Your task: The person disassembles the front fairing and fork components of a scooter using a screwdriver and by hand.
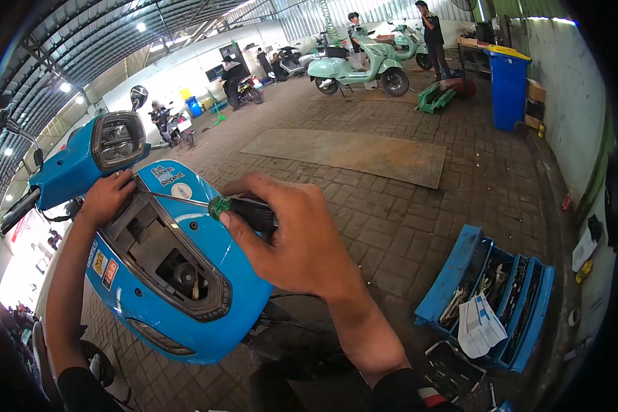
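Note:
My right hand [292,237] is closed around the black and green handle of a screwdriver [244,211]. The screwdriver's thin shaft points left, its tip at the upper edge of the dark recess [147,240] in the blue scooter front panel [220,240]. My left hand [110,196] rests at the upper left edge of that recess, just below the headlight [119,139]; its fingers are bent over the edge, and whether they grip anything is hidden. Inside the recess, a round dark part [185,275] shows near the lower end.
An open blue toolbox [453,275] with tools and a paper [481,326] stands on the paving at right. A metal plate [350,154] lies ahead. Farther off are a mint scooter [357,67], a blue bin [508,93] and several people, one standing [432,34].

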`<state>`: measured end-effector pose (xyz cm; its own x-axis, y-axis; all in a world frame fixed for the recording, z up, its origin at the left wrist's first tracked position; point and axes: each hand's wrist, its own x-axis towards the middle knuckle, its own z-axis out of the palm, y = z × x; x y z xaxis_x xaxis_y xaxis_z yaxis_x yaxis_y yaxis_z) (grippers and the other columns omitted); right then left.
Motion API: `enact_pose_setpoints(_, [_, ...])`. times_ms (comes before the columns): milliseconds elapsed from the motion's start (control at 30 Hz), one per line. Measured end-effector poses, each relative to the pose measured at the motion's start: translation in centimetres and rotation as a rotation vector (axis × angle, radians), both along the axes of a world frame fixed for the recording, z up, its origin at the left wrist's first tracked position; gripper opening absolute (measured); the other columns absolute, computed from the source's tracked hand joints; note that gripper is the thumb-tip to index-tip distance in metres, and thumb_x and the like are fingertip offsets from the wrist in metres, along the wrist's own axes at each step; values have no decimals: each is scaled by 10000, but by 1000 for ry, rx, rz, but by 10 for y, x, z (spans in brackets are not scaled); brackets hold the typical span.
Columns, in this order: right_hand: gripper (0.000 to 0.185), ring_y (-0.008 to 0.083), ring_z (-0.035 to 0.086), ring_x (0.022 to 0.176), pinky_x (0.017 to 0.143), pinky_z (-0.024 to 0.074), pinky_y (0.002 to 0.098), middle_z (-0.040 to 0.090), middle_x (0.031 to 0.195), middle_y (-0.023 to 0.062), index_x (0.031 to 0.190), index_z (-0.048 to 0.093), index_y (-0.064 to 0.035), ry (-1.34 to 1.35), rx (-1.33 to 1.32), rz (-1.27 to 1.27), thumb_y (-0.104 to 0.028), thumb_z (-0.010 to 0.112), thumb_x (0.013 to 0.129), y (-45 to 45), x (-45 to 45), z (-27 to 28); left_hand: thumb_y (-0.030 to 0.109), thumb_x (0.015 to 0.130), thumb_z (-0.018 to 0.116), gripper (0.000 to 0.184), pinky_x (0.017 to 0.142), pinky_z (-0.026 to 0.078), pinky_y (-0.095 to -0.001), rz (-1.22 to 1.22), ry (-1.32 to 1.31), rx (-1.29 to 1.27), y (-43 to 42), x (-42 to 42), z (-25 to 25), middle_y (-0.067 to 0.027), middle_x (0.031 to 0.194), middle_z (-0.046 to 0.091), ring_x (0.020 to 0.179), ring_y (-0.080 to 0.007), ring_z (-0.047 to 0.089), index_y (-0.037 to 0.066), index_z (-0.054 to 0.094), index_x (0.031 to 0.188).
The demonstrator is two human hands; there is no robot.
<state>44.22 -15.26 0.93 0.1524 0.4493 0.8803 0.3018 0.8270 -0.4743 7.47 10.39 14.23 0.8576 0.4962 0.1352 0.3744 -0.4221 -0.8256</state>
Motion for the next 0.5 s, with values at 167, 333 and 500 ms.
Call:
enact_pose_setpoints(167, [205,381,753,756,683,575,439,726,835,242,1060,654,46,-11,-23,-9,-52,713,889,2,0,0,143,923,587,324,917,564,-445,-17,45,20,-1,0,-1,-127,1373,606,1215,-330,645,79,666,1231])
enact_pose_setpoints(333, [190,368,742,714,647,558,436,725,813,217,1057,656,21,-38,-23,-39,-72,708,900,5,-4,0,136,908,599,301,873,581,-430,-150,103,115,1,-5,-2,-110,1326,622,1165,-306,660,78,693,1187])
enact_pose_setpoints(500, [196,350,748,720,647,559,426,732,843,210,1066,663,12,-23,11,-36,-83,712,902,8,-12,1,137,899,611,275,827,590,-423,-120,111,113,-17,10,-1,-92,1288,636,1112,-281,672,85,707,1151])
